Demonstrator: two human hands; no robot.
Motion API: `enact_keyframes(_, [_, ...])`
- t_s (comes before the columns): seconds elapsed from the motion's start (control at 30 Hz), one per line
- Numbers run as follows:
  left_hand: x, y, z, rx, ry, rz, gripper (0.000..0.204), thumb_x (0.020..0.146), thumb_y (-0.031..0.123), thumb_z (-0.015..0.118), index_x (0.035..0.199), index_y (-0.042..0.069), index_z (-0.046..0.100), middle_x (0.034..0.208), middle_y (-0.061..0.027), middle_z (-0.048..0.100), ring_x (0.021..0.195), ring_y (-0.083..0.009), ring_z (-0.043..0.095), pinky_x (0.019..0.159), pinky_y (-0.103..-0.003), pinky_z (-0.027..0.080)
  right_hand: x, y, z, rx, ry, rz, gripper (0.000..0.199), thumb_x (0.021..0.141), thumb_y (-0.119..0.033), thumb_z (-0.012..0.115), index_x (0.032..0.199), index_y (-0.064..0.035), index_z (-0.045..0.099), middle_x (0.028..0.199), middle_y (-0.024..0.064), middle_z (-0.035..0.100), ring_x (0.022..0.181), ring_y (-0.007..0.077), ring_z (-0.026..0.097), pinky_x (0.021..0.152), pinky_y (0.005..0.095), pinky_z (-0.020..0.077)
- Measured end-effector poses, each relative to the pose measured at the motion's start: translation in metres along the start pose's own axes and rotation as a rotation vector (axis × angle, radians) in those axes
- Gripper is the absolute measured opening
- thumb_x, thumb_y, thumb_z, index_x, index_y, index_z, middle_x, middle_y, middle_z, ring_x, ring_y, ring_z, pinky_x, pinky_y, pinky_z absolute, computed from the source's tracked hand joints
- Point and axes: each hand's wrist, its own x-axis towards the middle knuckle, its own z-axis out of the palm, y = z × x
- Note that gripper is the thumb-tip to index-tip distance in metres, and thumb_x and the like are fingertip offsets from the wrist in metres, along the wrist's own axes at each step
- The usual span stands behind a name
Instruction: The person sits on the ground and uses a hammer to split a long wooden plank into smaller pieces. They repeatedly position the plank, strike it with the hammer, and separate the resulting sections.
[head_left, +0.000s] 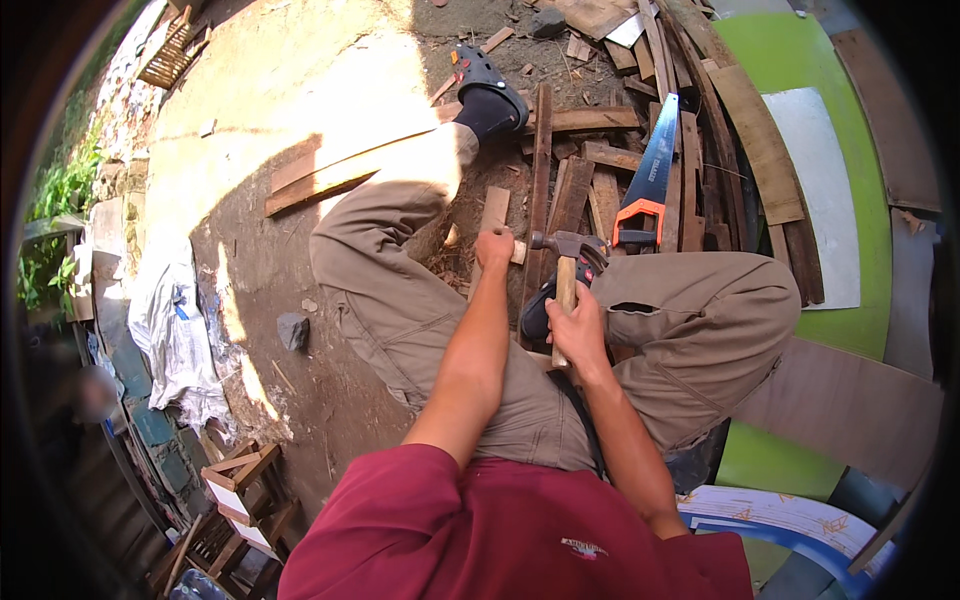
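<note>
My right hand is wrapped round the wooden handle of a claw hammer, whose metal head is raised toward the far side. To its left, my left hand is closed on a short flat wooden strip between my legs. A small pale wood piece shows beside that hand, close to the hammer head. Whether a nail is between my left fingers cannot be made out. Behind the hammer, one dark clog is partly hidden.
A handsaw with an orange handle lies on a heap of wood offcuts at the far right. Long planks lie at the far left. A grey stone sits by my left leg. Green and white boards stand at the right.
</note>
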Motion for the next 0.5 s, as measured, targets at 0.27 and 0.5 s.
enact_keyframes(0.27, [0.01, -0.027, 0.007, 0.331, 0.157, 0.271, 0.055, 0.074, 0.016, 0.07, 0.127, 0.009, 0.055, 0.14, -0.0168, 0.041, 0.137, -0.0349, 0.033, 0.112, -0.052, 0.027, 0.012, 0.0, 0.005, -0.09, -0.073, 0.094, 0.036, 0.088, -0.007, 0.06, 0.12, 0.0046, 0.05, 0.065, 0.0049, 0.055, 0.045, 0.0125, 0.052, 0.04, 0.0287, 0.0455])
enact_keyframes(0.5, [0.015, -0.046, 0.031, 0.745, 0.14, 0.642, 0.031, 0.087, 0.017, 0.059, 0.118, 0.017, 0.064, 0.15, -0.015, 0.034, 0.145, -0.0368, 0.019, 0.115, -0.065, 0.01, 0.02, 0.002, -0.001, -0.077, -0.046, 0.099, 0.028, 0.082, -0.006, 0.057, 0.107, 0.0048, 0.054, 0.069, 0.0086, 0.059, 0.047, 0.0159, 0.057, 0.042, 0.0309, 0.0481])
